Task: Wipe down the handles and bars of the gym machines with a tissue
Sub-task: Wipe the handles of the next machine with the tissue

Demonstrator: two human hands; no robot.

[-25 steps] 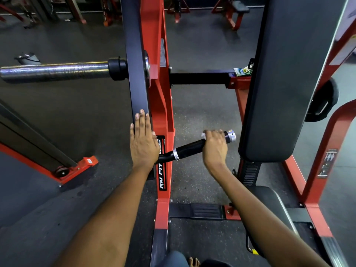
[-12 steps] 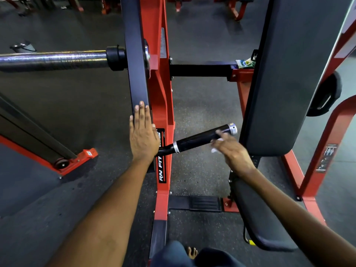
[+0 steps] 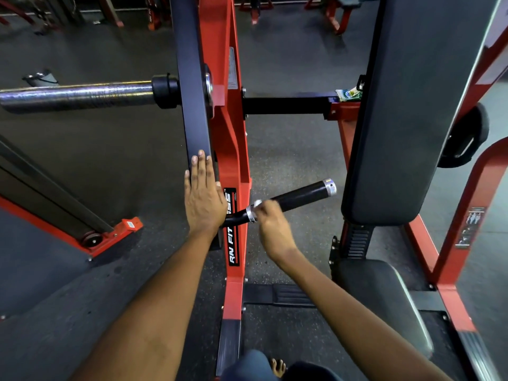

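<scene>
My right hand [image 3: 272,226] pinches the thin, limp tissue [image 3: 257,203] against the rigid black handle [image 3: 291,200] near its inner steel collar, beside the red upright; my left hand [image 3: 203,199] rests flat-fingered, steadying the dark bar [image 3: 189,78].

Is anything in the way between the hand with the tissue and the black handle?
No. The right hand pinches the white tissue right against the black rubber handle, beside its inner silver ring; nothing sits between.

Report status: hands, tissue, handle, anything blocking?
Left hand flat on the dark upright bar. Right hand pinching tissue at the black handle near its inner silver ring. Nothing blocking.
</scene>
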